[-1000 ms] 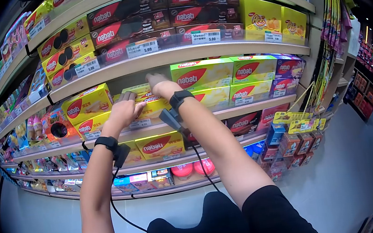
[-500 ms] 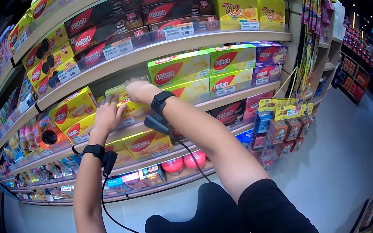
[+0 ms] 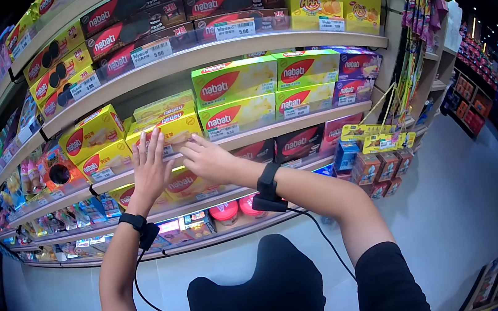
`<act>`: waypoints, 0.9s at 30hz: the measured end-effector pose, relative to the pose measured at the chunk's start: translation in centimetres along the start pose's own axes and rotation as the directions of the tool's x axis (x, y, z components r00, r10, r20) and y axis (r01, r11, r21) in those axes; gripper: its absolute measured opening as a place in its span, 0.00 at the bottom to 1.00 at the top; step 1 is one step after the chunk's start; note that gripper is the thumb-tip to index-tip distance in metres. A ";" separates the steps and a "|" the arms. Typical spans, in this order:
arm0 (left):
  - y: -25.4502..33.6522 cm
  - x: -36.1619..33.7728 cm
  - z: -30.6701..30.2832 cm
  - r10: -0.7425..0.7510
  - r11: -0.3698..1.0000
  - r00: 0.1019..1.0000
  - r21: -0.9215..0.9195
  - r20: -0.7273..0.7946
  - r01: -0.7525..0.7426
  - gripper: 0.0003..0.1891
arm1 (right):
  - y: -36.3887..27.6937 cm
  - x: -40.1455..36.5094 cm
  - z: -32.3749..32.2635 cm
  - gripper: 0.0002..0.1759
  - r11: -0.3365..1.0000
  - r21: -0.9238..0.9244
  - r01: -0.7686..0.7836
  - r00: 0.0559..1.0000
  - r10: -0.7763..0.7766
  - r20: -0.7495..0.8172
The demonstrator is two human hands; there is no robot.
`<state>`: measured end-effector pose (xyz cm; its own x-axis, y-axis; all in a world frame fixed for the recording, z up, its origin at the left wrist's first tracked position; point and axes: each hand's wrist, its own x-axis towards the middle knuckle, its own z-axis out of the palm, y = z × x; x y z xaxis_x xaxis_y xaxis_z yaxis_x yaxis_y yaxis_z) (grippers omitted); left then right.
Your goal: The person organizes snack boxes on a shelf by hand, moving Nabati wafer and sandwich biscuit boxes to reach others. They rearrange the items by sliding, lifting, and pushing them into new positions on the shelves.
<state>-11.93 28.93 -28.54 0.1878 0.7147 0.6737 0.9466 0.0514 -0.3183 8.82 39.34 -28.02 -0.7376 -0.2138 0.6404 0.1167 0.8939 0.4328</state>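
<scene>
A row of yellow Nabati wafer boxes (image 3: 181,124) sits on the middle shelf, with a paler yellow-green box (image 3: 156,106) visible behind its top edge. My left hand (image 3: 152,170) is open in front of these boxes, fingers stretched upward and fingertips overlapping the front face. Beside it, my right hand (image 3: 209,162) has loosely bent, slightly parted fingers, its fingertips near the box's lower right front by the shelf edge. Nothing shows in either hand. Each wrist wears a black strap with a small cabled device.
Green-and-yellow Nabati boxes (image 3: 234,83) stand to the right, and another yellow stack (image 3: 92,135) to the left. Dark Nabati boxes (image 3: 139,23) fill the shelf above. Hanging packs (image 3: 374,165) project from the right end, over the pale floor (image 3: 449,218).
My right hand has come back out of the shelf, down to the front of the yellow boxes. My left hand has moved slightly right. More of the boxes' front shows.
</scene>
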 end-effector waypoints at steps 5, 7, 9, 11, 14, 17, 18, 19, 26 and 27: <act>1.9 -2.3 0.8 0.021 0.999 0.996 -0.046 0.087 -0.017 0.43 | -1.1 -4.0 -0.6 0.16 0.991 0.103 -0.089 0.982 0.070 0.175; 2.4 -3.2 0.9 -0.002 0.997 0.994 -0.080 0.111 0.011 0.43 | -1.2 -5.1 -0.7 0.17 0.985 0.088 -0.145 0.970 0.124 0.211; 2.7 -3.6 1.1 -0.007 0.998 0.991 -0.059 0.132 0.015 0.42 | -1.5 -6.1 -0.7 0.18 0.976 0.082 -0.201 0.949 0.173 0.265; 2.8 -3.9 0.8 -0.017 0.998 0.984 -0.057 0.180 0.027 0.39 | -1.3 -7.0 -0.6 0.19 0.968 0.080 -0.239 0.938 0.209 0.276; 2.7 -4.3 1.4 -0.026 0.998 0.977 -0.053 0.212 0.038 0.42 | -1.0 -7.9 0.1 0.23 0.972 0.035 -0.233 0.941 0.216 0.262; 2.9 -4.9 2.0 -0.046 0.997 0.969 -0.050 0.244 0.059 0.48 | -0.8 -8.4 0.5 0.22 0.978 0.009 -0.211 0.957 0.204 0.205; 3.1 -5.0 2.2 -0.055 0.997 0.967 -0.038 0.248 0.066 0.48 | -0.8 -8.4 0.6 0.22 0.978 0.005 -0.211 0.956 0.205 0.212; 3.2 -5.0 2.3 -0.061 0.997 0.965 -0.026 0.254 0.070 0.49 | -0.9 -8.5 0.8 0.22 0.977 0.000 -0.211 0.954 0.206 0.218; 3.9 -4.8 2.4 -0.096 0.993 0.963 -0.047 0.253 0.111 0.54 | -0.4 -8.2 -0.1 0.20 0.960 0.111 -0.256 0.960 0.240 0.142; 3.8 -4.9 2.4 -0.097 0.993 0.958 -0.042 0.270 0.113 0.54 | -0.2 -8.0 -0.7 0.18 0.963 0.086 -0.255 0.966 0.251 0.052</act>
<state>-9.87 27.28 -34.70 0.0171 0.8679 0.4965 0.9719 0.1021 -0.2119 15.15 40.62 -32.78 -0.7182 0.0386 0.6948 0.2433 0.9494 0.1987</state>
